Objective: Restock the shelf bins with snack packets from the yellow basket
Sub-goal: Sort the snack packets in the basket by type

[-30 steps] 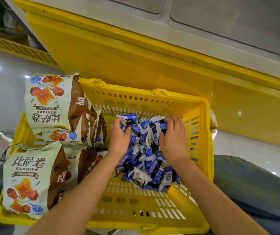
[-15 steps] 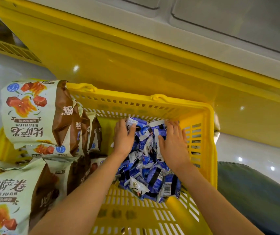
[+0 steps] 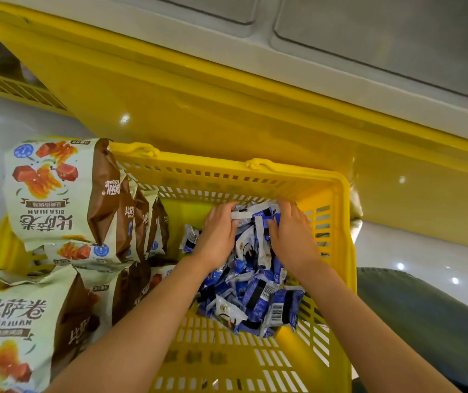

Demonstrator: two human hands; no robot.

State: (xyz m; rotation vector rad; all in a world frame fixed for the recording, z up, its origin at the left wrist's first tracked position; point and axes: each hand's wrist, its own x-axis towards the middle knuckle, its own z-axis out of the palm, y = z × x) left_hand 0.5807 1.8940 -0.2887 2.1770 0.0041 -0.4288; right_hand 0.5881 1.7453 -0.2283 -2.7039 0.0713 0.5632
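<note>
A yellow slotted basket (image 3: pixel 337 194) sits on the floor below me. In its right half lies a heap of several small blue-and-white snack packets (image 3: pixel 255 296). My left hand (image 3: pixel 217 236) and my right hand (image 3: pixel 292 236) are both in the heap, one on each side, fingers curled around a clump of packets at the far end. The packets between my palms are bunched up. Large green-and-brown Bisajuan bags (image 3: pixel 57 191) fill the basket's left half, some standing upright.
A big yellow shelf base (image 3: pixel 198 103) with a grey-white panel above it rises right behind the basket. Glossy white floor (image 3: pixel 425 251) lies to the right and left. My trouser leg (image 3: pixel 425 321) is at the lower right.
Both hands slid toward the basket's far wall and closed inward, gathering packets between them. The camera leaned closer and slightly left.
</note>
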